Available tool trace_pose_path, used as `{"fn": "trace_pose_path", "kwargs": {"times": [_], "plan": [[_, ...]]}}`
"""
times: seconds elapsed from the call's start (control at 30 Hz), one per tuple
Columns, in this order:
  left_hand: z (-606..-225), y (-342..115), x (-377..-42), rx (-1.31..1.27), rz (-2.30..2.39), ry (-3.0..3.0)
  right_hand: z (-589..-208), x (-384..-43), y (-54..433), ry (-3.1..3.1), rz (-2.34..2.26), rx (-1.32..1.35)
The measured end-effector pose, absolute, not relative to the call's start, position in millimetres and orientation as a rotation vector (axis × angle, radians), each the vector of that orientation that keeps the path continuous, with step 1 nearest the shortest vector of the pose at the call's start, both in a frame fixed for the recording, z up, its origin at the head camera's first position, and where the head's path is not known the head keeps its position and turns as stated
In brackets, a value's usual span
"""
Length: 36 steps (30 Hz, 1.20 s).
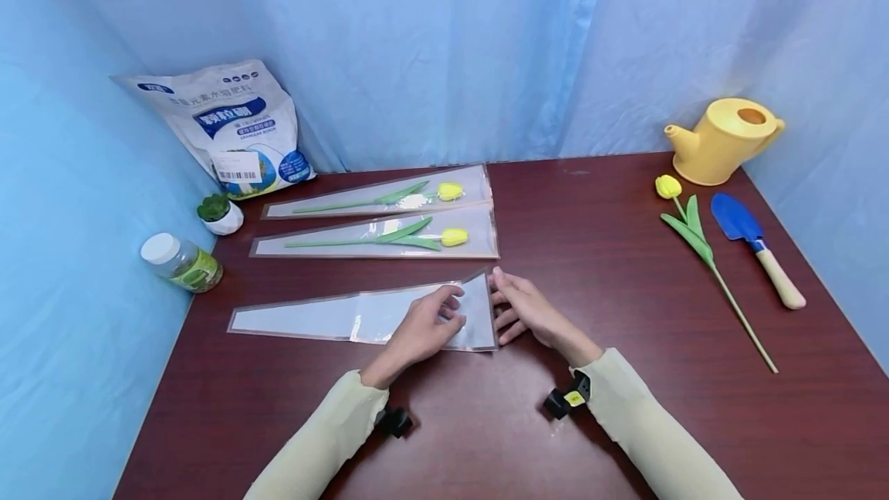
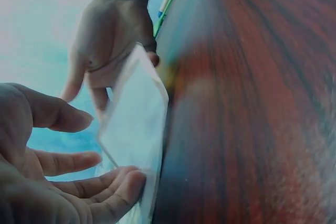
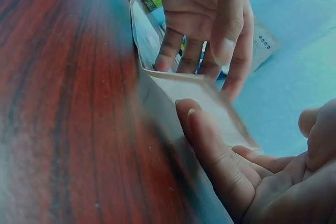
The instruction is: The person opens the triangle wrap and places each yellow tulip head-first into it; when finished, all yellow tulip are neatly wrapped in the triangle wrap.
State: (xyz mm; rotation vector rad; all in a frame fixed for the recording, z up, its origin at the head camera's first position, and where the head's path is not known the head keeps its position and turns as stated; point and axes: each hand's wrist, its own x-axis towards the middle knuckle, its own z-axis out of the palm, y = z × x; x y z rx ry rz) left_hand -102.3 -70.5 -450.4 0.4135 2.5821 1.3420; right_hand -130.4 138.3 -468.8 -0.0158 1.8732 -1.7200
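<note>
A flat wrapping sleeve (image 1: 299, 316), tapered and pale with a clear border, lies on the table in the head view. My left hand (image 1: 424, 322) is over its wider half, and in the left wrist view the lower fingertips (image 2: 131, 177) rest on its surface with the thumb apart. At the wide end, my right hand (image 1: 524, 307) has its fingertips against the edge. The right wrist view shows that end of the sleeve (image 3: 205, 98) tilted up from the table, with fingertips (image 3: 189, 116) touching it. Neither hand has fingers curled round anything.
Behind lie two sleeves (image 1: 479, 231), each holding a yellow tulip (image 1: 454, 237). A loose tulip (image 1: 701, 245), blue trowel (image 1: 736, 218) and yellow watering can (image 1: 722, 141) are on the right. On the left stand a fertilizer bag (image 1: 229, 126), small potted plant (image 1: 222, 216) and lidded jar (image 1: 184, 262).
</note>
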Motion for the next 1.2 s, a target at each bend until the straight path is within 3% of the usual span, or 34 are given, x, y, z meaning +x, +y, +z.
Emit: {"fn": "trace_pose_path", "kwargs": {"times": [0.87, 1.2], "plan": [[-457, -39, -125, -0.087, 1.838, 2.254, -452, -134, 138, 1.844, -1.768, -0.017], [-457, -38, -127, -0.106, 1.809, 2.367, -458, -136, 134, 1.875, -1.739, 0.030]]}}
